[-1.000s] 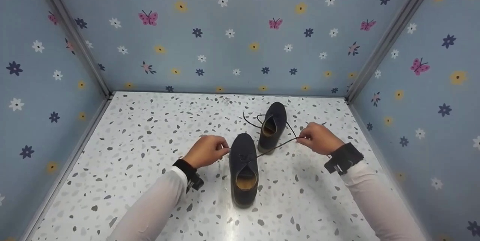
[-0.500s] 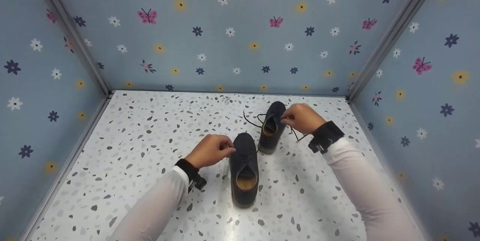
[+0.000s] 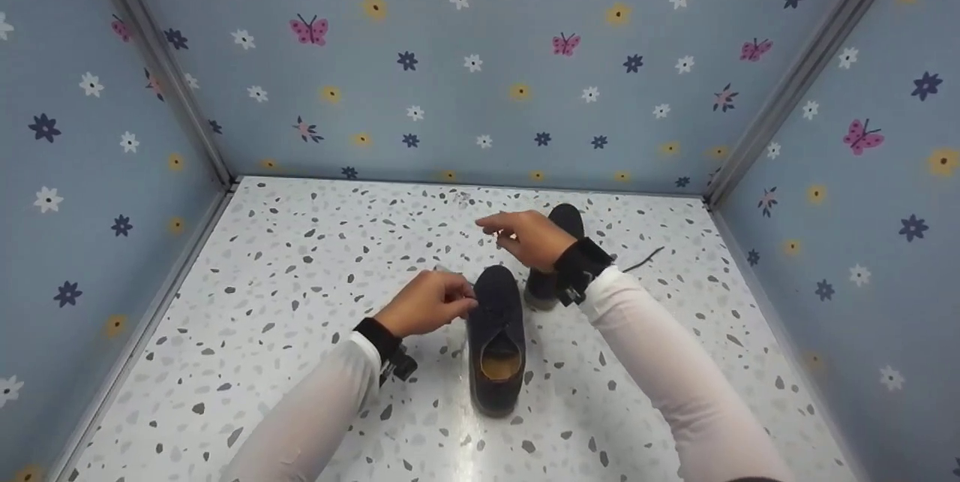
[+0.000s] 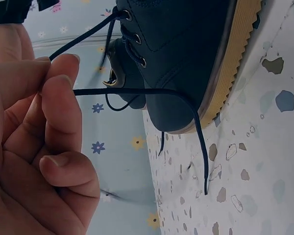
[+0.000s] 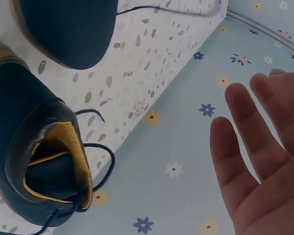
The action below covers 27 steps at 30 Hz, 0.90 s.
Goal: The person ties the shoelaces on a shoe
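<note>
Two dark blue lace-up shoes stand on the floor in the head view. My left hand [image 3: 427,302] is beside the toe of the nearer shoe [image 3: 496,287]. In the left wrist view its thumb and fingers pinch a dark shoelace [image 4: 132,91]; one stretch runs up to the eyelets and a loose end curves down past the toe. My right hand [image 3: 529,238] hovers left of the farther shoe [image 3: 568,219], partly covering it. Its fingers are spread and hold nothing in the right wrist view, where the farther shoe's loose lace [image 5: 110,161] loops beside its opening.
Blue panels with flowers and butterflies [image 3: 465,31] enclose the speckled white floor [image 3: 337,242] at the back and both sides. Grey metal posts [image 3: 161,54] mark the corners. A lace end [image 3: 645,260] lies right of the farther shoe.
My right hand, which held a lace out to the right, has swung left past the farther shoe and its fingers have opened. My left hand stays by the nearer shoe's toe.
</note>
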Available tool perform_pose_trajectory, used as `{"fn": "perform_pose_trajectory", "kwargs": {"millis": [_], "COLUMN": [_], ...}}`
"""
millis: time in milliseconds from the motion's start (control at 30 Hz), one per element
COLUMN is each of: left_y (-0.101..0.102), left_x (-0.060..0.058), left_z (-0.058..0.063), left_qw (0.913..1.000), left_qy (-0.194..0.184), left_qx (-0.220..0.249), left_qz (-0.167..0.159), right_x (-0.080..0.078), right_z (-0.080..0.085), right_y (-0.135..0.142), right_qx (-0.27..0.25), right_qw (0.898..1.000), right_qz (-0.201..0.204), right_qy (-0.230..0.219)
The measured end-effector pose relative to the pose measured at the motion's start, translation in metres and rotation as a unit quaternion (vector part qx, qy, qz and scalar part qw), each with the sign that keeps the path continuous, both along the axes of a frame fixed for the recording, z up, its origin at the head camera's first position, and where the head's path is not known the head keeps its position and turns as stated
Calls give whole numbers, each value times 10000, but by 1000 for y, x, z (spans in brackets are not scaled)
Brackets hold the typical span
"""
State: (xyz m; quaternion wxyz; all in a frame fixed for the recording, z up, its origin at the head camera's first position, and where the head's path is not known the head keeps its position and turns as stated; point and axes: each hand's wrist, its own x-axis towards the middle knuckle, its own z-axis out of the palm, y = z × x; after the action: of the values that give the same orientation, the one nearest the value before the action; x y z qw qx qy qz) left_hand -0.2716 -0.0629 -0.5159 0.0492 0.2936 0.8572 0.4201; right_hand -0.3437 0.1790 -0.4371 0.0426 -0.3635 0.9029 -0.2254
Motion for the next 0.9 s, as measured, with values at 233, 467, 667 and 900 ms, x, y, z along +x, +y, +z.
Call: {"fn": "perform_pose_trajectory", "kwargs": {"millis": [233,467,667,900], "left_y": [3,9,9,12], "left_x": [-3,-7,-8,-9], "left_z": [-2,-2,-4,-5], "left_qw": [9998,9981,9985,9994], "left_qy": [-172,-563,-527,-342], "left_qx": [20,243,139,62], "left_qz": [14,-13,-8,80], "right_x": [10,29,46,57], "right_z": [-16,-34,-53,-63], "right_y": [26,33,25,10], "right_qx": [-155,-409,-756,-1000], "right_qw": [9990,9988,9962,9944], "right_qz": [-242,-279,-138,-105], "right_qy": [338,1,-413,-310]}}
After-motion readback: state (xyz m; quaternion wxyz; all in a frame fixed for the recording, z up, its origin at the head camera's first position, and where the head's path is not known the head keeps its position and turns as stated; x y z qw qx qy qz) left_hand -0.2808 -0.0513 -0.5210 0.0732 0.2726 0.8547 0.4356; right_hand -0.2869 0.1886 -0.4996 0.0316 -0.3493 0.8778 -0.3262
